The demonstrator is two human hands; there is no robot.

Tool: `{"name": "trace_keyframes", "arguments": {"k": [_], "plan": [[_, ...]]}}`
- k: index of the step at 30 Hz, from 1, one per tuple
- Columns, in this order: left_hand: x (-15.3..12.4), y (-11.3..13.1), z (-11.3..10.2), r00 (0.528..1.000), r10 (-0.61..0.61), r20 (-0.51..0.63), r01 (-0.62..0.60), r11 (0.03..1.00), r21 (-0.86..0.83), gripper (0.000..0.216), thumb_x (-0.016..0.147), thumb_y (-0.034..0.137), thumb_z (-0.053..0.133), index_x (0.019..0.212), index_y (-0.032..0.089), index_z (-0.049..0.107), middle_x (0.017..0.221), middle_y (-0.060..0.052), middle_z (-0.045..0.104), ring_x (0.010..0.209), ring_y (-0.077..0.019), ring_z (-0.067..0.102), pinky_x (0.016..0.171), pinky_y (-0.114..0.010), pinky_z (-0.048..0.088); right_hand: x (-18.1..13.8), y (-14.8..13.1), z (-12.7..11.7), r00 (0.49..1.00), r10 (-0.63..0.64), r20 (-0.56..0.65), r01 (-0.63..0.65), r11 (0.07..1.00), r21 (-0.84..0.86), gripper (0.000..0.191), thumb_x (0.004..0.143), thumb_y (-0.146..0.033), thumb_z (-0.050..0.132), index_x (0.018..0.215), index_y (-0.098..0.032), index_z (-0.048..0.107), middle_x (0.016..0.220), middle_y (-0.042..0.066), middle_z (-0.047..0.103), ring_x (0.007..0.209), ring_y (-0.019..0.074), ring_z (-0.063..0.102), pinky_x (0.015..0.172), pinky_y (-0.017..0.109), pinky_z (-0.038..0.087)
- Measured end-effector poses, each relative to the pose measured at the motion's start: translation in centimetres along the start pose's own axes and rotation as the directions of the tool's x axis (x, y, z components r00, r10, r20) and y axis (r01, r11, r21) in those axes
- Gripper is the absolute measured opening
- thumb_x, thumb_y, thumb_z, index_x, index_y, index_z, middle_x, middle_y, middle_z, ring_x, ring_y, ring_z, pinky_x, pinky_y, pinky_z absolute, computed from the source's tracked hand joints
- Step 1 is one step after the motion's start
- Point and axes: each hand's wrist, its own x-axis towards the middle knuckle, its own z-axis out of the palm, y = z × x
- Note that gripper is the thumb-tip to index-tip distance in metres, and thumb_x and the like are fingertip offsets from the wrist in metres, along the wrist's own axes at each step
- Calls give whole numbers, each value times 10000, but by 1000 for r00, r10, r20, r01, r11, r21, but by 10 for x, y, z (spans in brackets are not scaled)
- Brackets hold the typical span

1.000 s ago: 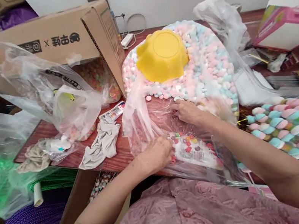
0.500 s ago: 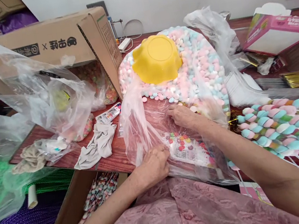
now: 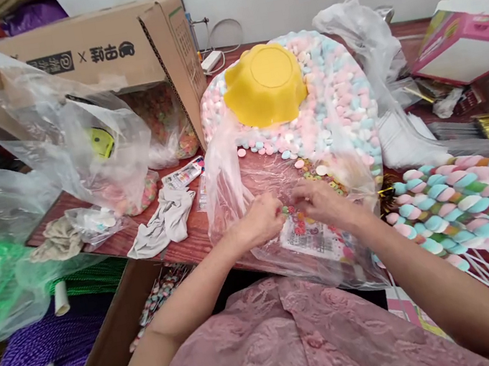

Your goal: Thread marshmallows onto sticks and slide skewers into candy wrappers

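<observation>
My left hand [image 3: 263,219] and my right hand [image 3: 321,200] meet over a clear plastic bag [image 3: 239,209] that lies on the red-brown table [image 3: 113,241] in front of me. Both have curled fingers pinching at small coloured candies [image 3: 301,223] on a printed sheet inside the bag. What each fingertip grips is too small to make out. Behind the hands lies a big heap of pink, blue and white pastel candies [image 3: 339,103] with an upturned yellow bowl [image 3: 264,85] on top.
A cardboard box [image 3: 108,52] lies on its side at the back left, with plastic bags [image 3: 57,140] of candy before it. Grey cloths [image 3: 164,222] lie left of the bag. Twisted pastel lollipops [image 3: 465,201] sit at the right, a pink box [image 3: 466,43] behind.
My right hand came back from the edge of the pastel heap toward me, and my left hand moved up and right. Both now meet over the coloured candies.
</observation>
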Motion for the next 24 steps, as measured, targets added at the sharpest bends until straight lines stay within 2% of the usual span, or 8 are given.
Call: {"name": "trace_keyframes", "arguments": {"k": [4,7,11,13,15,18,21,24], "plan": [[16,2,21,996,-33,81,29,998,58,319,708,89,551,996,103,687,1045,-154,664,993,-270,616,906,-386,480,-8,-4,13,996,25,86,-31,997,76,202,662,-38,512,733,-150,664,789,68,658,743,179,553,699,275,384],[18,2,24,996,-67,59,66,998,10,322,672,80,553,957,105,702,982,-143,684,971,-275,622,887,-381,486,-9,-4,17,991,38,127,-61,982,180,265,635,-36,509,812,-141,677,819,68,689,758,183,579,710,281,403],[16,-3,24,982,-187,22,182,917,-355,238,602,80,588,800,129,711,746,-37,669,760,-204,625,718,-303,500,-6,-4,17,984,57,167,-112,930,349,286,654,-67,526,893,-142,664,793,33,702,704,157,608,651,257,440],[11,-6,23,951,-297,87,282,717,-637,272,560,77,615,811,130,706,647,17,624,603,-142,583,607,-258,476,-4,-6,14,981,53,185,-129,895,428,236,689,-108,550,901,-141,647,745,11,689,658,141,611,603,239,451],[5,-7,21,915,-359,187,333,404,-852,338,527,75,648,856,128,701,637,30,628,536,-113,568,567,-244,473,0,-11,7,980,40,195,-132,862,490,195,721,-158,579,906,-137,636,730,4,679,635,132,611,574,230,457],[-4,-3,17,920,-327,215,231,11,-973,375,498,39,660,861,122,702,735,-4,689,640,-125,638,681,-275,539,9,-28,-9,985,25,172,-113,843,527,174,748,-185,595,907,-144,655,787,14,687,677,130,614,603,233,458],[-6,0,16,948,-273,165,114,-193,-975,384,479,-38,588,807,127,701,774,3,697,725,-113,647,829,-305,552,21,-49,-28,988,-51,147,-9,923,384,175,743,-111,571,858,-161,694,794,18,697,723,137,602,673,248,438],[-4,-1,18,936,-295,190,87,-328,-941,298,578,-20,585,813,127,695,808,-10,706,753,-123,658,898,-351,551,26,-59,-47,975,-154,160,104,952,287,186,811,-132,534,862,-175,709,819,29,709,746,151,602,705,265,433]]}}
